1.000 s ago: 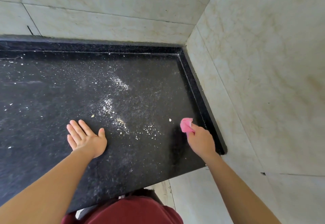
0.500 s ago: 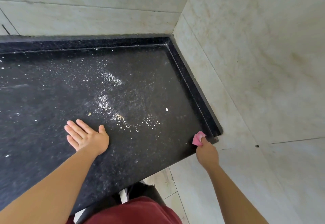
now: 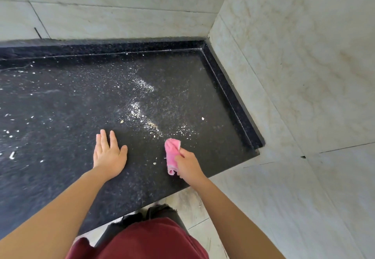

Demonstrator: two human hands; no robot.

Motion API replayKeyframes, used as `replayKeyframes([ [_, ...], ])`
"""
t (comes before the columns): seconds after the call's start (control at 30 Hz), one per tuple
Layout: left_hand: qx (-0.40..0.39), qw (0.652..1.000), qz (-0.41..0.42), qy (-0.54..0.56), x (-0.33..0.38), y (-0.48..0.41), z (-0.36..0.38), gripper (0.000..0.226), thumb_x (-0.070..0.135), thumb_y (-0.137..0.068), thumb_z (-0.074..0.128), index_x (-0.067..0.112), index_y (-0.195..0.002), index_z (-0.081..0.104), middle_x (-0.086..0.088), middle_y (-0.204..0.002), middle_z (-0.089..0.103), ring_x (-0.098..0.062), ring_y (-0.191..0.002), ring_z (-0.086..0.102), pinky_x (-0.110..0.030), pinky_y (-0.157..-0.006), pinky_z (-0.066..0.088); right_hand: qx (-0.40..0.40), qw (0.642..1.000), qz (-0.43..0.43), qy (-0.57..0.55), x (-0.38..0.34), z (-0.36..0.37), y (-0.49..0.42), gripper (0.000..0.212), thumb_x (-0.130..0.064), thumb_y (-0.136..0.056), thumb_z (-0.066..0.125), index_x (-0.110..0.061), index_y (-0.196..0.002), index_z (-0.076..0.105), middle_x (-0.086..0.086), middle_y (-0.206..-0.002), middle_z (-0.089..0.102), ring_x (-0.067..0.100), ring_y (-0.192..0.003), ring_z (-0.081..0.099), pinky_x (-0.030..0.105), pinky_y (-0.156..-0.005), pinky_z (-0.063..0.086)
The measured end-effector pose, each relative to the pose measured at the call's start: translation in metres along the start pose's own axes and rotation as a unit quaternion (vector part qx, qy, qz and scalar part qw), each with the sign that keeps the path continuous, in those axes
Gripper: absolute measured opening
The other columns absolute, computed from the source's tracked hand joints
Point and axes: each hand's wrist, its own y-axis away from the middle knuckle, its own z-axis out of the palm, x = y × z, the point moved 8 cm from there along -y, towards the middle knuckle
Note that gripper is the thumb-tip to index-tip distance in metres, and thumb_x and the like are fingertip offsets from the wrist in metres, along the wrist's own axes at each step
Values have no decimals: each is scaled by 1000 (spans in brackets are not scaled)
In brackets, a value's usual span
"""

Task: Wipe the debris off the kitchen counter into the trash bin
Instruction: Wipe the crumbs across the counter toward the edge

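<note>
Pink cloth (image 3: 172,155) is bunched in my right hand (image 3: 188,166), with the fingers curled round it. Its lower part lies on the black stone counter (image 3: 60,96), near the front edge. My left hand (image 3: 109,153) lies flat and open on the counter near it, fingers straight, holding nothing. The debris (image 3: 140,106) is pale crumbs and powder. It runs in a broken line from the middle of the counter toward the cloth, and more crumbs are scattered to the left.

I think the step now is to gather this line. To do it well I should press the cloth flat, start behind the crumbs and pull them in one slow stroke to the front edge, because fine powder scatters easily. The trash bin I cannot see for sure. There is only a dark shape (image 3: 162,213) below the edge, so I must check it first.
</note>
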Motion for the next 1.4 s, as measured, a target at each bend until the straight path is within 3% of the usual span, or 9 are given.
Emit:
replayKeyframes([
  [0.13,54,998,-15,-40,-25,12,-7,67,35,-101,29,9,-152,-5,-14,-158,-19,-29,-145,-18,-41,-119,-5,142,989,26,-17,-7,-90,-24,36,-42,-77,44,-12,-79,65,2,-61,53,15,-52,43,26,-54,34],
  [0.3,29,995,-9,-93,-40,10,1,68,41,-101,20,12,-149,-19,-13,-155,-29,-28,-144,-25,-39,-118,-8,241,952,162,96,27,-191,-86,31,-31,-88,40,-5,-78,56,9,-71,57,24,-66,52,31,-74,38],
  [0.53,17,993,-26,-112,-43,8,5,67,43,-100,15,15,-145,-26,-11,-153,-34,-25,-142,-29,-38,-117,-11,133,986,91,43,2,-144,-113,23,-40,-85,46,-20,-77,54,-4,-47,39,15,-48,34,26,-54,29],
  [0.73,-2,993,-28,-114,-40,11,4,67,44,-100,13,16,-145,-27,-10,-152,-35,-25,-141,-31,-38,-117,-12,24,988,-41,147,-29,-37,-104,38,-30,-90,40,-30,-123,60,2,-82,63,20,-77,59,33,-78,52],
  [0.93,-22,993,-30,-115,-39,12,2,67,46,-99,12,17,-144,-28,-8,-150,-38,-24,-140,-33,-38,-118,-13,-136,982,-74,105,-43,45,-71,40,-27,-98,43,-30,-136,52,1,-113,63,14,-90,60,21,-70,45],
  [1.03,-29,992,-30,-118,-39,12,2,68,46,-99,12,17,-144,-29,-8,-150,-38,-24,-140,-33,-38,-118,-12,-32,995,-70,69,-42,-7,-71,44,-29,-85,47,-33,-127,60,-1,-98,57,18,-82,53,29,-73,42],
  [1.13,-29,992,-30,-116,-39,11,2,68,46,-99,12,17,-145,-28,-9,-150,-38,-24,-140,-33,-38,-117,-13,88,993,-29,77,-27,-81,-71,19,-35,-83,46,-28,-92,61,2,-77,55,20,-73,52,32,-77,39],
  [1.27,-19,993,-25,-118,-40,9,2,68,46,-100,13,16,-145,-27,-10,-151,-36,-25,-140,-32,-39,-118,-12,173,967,79,171,17,-145,-69,33,-24,-96,41,-8,-116,61,11,-96,62,27,-86,61,34,-81,49],
  [1.4,-13,993,-22,-117,-40,10,3,68,46,-99,12,15,-145,-28,-10,-151,-37,-25,-140,-32,-39,-118,-12,107,983,56,140,18,-85,-61,45,-13,-88,43,-25,-127,61,15,-101,66,26,-78,61,32,-71,52],
])
